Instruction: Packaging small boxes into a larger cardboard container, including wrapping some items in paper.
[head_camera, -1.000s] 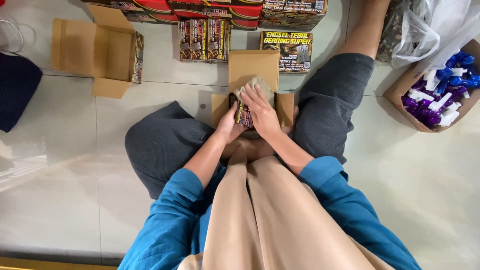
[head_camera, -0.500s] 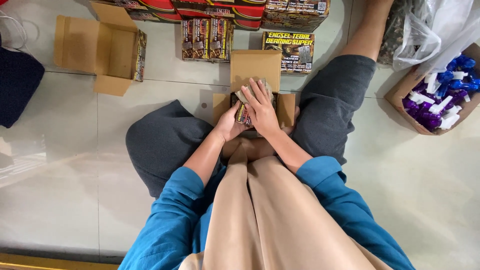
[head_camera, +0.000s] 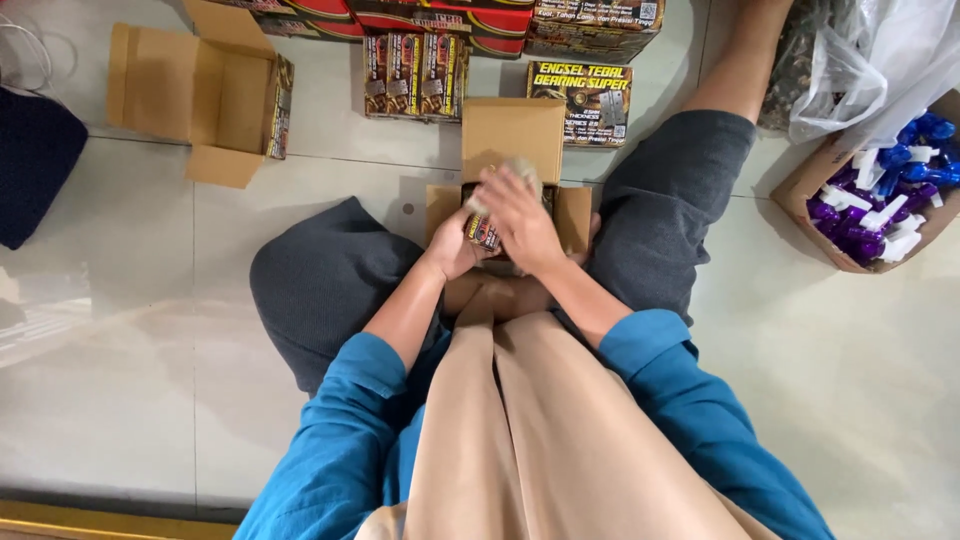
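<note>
I sit on the floor with a small open cardboard box (head_camera: 512, 135) between my knees. My left hand (head_camera: 452, 247) grips the side of a printed black-and-yellow product box (head_camera: 481, 231) standing in the cardboard box. My right hand (head_camera: 520, 220) lies over its top, fingers closed around a pale crumpled piece of packing material (head_camera: 520, 170) that it presses against it. Much of the product box is hidden under my hands.
A larger open cardboard box (head_camera: 195, 95) lies at the back left. Rows of printed product boxes (head_camera: 415, 75) and a flat pack (head_camera: 580, 90) stand along the back. A carton of purple and blue spray bottles (head_camera: 880, 205) sits right, under a plastic bag (head_camera: 875, 60). A dark cloth (head_camera: 35, 165) lies left.
My right hand has shifted a little left over the product box, and the pale packing piece now shows above my fingers. My left hand stays on the box's side.
</note>
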